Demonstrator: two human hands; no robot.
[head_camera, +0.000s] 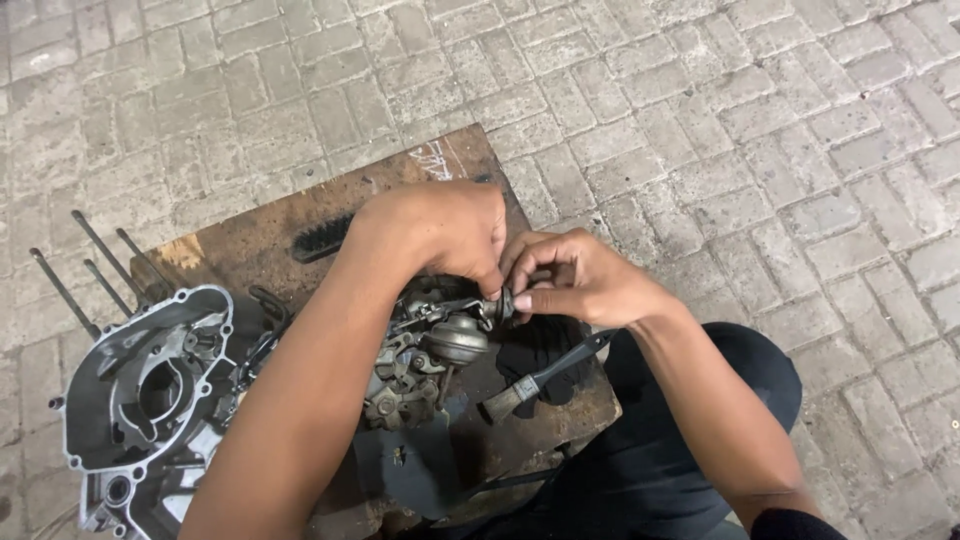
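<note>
A grimy metal carburettor (425, 350) rests on a stained wooden board (250, 240). My left hand (440, 230) reaches over it from the left, fingertips pinching a small round metal part (503, 303) at the carburettor's right end. My right hand (575, 280) meets it from the right and grips the same small part between thumb and fingers. Both hands are closed around that fitting, so its shape is mostly hidden.
A grey engine crankcase half (140, 390) with long studs (75, 275) lies at the left. A black bristle brush (322, 238) lies at the back of the board, a small paintbrush (540, 378) at the front right. Paving stones (750, 130) surround the board.
</note>
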